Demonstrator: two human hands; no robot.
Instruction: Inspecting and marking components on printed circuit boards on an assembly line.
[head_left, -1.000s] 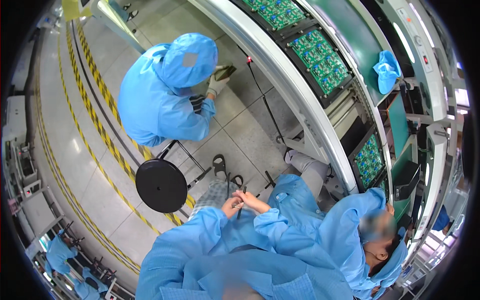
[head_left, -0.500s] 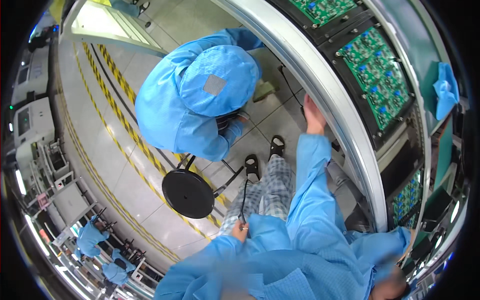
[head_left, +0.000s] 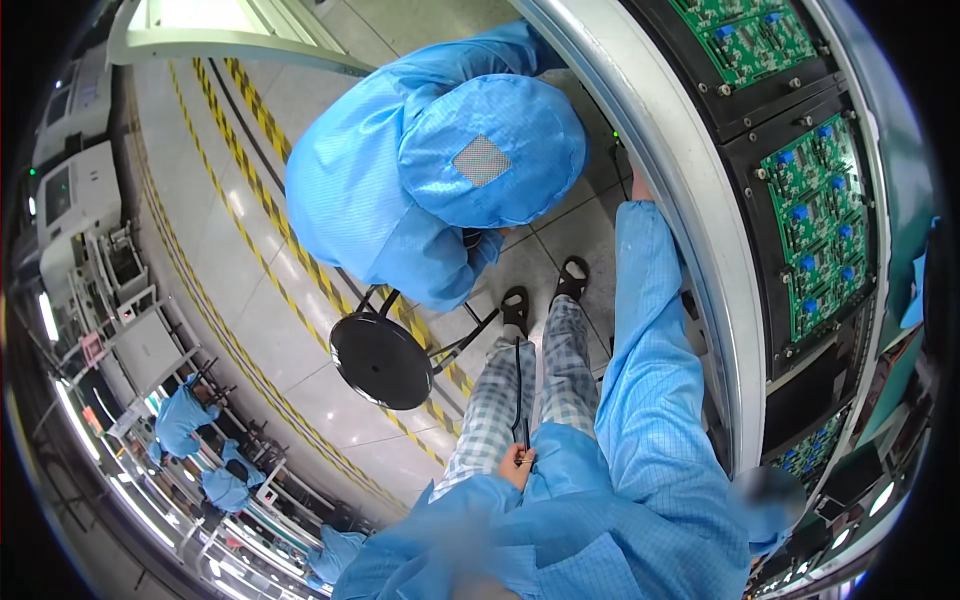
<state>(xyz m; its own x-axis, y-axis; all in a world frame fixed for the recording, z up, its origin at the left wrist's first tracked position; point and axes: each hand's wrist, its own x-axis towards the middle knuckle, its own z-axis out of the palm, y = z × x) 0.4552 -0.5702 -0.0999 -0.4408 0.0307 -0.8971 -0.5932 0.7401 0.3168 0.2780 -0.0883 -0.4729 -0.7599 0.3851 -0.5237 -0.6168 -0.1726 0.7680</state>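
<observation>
Glossy pale-grey tiled floor [head_left: 225, 300] on this factory line, with yellow-and-black striped tape [head_left: 262, 115] that I'd guess marks off the walkway. Long curved-looking silver metal bench edge [head_left: 700, 190] runs down the right (fisheye bend, probably). Co-worker in a blue fabric gown and cap [head_left: 370, 170] is bent over right beside it, next to a round black stool [head_left: 380, 360]. Green rectangular circuit panel [head_left: 815, 225] sits flat in a black frame [head_left: 750, 195], presumably to keep it level and lined up.

Person's bare right hand [head_left: 640, 186] is mostly hidden behind the bench edge, so can't tell if it's gripping anything. Bare left hand [head_left: 517, 465] is curled around a thin black flexible cord [head_left: 518, 390], which lies in front of the checked grey-and-white trousers; maybe pinched so it doesn't dangle. As for brands or labels, nothing legible.
</observation>
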